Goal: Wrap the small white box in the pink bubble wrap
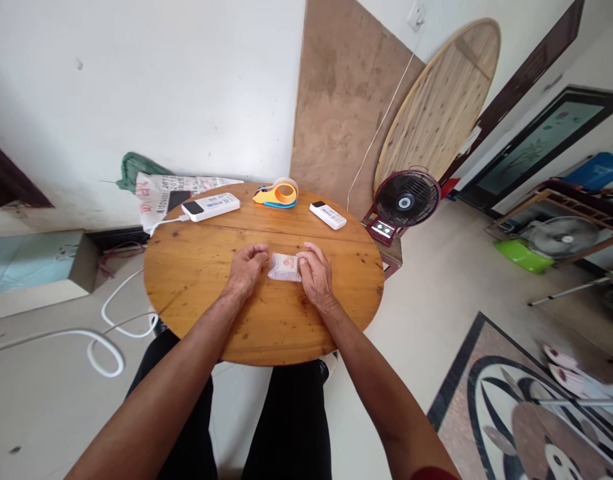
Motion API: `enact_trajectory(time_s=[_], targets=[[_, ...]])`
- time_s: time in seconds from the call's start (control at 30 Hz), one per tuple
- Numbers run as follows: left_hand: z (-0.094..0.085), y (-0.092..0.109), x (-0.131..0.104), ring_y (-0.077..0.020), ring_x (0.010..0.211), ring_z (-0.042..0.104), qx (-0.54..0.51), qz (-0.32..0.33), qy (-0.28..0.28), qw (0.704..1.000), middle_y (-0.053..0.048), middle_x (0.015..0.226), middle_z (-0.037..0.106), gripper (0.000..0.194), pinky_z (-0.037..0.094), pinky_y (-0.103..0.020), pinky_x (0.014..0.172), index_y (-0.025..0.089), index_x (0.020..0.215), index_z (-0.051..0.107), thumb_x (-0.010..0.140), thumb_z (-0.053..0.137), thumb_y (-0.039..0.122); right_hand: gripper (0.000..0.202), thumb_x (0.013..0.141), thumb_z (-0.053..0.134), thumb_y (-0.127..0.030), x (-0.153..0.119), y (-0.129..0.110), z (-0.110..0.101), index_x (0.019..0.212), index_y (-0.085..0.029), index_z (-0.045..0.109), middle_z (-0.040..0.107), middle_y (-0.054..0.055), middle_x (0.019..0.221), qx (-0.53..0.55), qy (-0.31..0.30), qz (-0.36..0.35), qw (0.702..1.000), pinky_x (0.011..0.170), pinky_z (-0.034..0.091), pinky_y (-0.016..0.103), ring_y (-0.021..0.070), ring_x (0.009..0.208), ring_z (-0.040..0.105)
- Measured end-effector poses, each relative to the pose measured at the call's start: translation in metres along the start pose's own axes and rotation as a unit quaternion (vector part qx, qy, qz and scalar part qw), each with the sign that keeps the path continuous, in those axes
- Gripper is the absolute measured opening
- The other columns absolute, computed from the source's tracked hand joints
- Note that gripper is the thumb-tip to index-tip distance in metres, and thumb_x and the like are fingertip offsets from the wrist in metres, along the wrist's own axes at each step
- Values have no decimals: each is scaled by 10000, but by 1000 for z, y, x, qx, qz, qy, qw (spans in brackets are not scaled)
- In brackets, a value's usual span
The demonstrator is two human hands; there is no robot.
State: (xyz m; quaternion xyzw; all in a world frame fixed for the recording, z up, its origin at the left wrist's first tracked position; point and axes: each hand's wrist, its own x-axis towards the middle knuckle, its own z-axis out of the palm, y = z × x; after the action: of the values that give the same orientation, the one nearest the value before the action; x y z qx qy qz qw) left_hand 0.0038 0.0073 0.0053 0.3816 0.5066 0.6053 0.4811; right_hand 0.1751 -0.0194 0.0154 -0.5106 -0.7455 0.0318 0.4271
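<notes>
On the round wooden table (196, 280), a tape roll holder (277, 194) sits at twelve o'clock. A white power bank (211, 207) lies at ten o'clock, a small remote (327, 215) at one o'clock. A red fan (405, 202) stands nearby.

Arms: both of mine reach forward from the bottom of the view, bare to the wrist, drawing in toward each other.
Left hand (247, 268): palm down, knuckles up; fingers curled inward toward my other hand; thumb tucked under at the inner side.
Right hand (313, 272): palm down, slightly ahead of its wrist; fingers bent and bunched at the tips, pinching lightly.
Spacing: my hands sit near each other, level, not touching.
</notes>
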Motion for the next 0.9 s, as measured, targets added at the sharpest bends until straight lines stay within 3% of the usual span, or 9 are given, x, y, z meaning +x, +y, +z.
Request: enact_trajectory(time_s=[0.5, 0.7, 0.9], targets=[[-2, 3, -2, -160, 686, 567, 18, -8, 9, 1000, -23, 764, 647, 307, 417, -271, 600, 165, 805, 642, 545, 623, 325, 221, 907, 472, -224, 0, 4, 3, 1016, -211, 664, 591, 82, 1274, 12, 10, -13, 1000, 1016, 361, 355, 210, 1195, 540], [-2, 8, -10, -153, 650, 530, 75, 4, -59, 995, 9, 689, 612, 350, 430, -284, 659, 164, 853, 643, 579, 659, 382, 214, 894, 516, -233, 0, -1, -1, 1014, -228, 693, 638, 56, 1221, 15, -8, -24, 1000, 976, 373, 357, 209, 1121, 580], [-3, 8, -10, -169, 683, 558, 98, 22, -87, 991, -6, 719, 631, 345, 455, -295, 695, 156, 857, 653, 615, 660, 402, 216, 896, 522, -255, 0, -7, -5, 922, -249, 736, 655, 37, 1200, 18, -28, -49, 998, 973, 372, 362, 202, 1096, 582]])
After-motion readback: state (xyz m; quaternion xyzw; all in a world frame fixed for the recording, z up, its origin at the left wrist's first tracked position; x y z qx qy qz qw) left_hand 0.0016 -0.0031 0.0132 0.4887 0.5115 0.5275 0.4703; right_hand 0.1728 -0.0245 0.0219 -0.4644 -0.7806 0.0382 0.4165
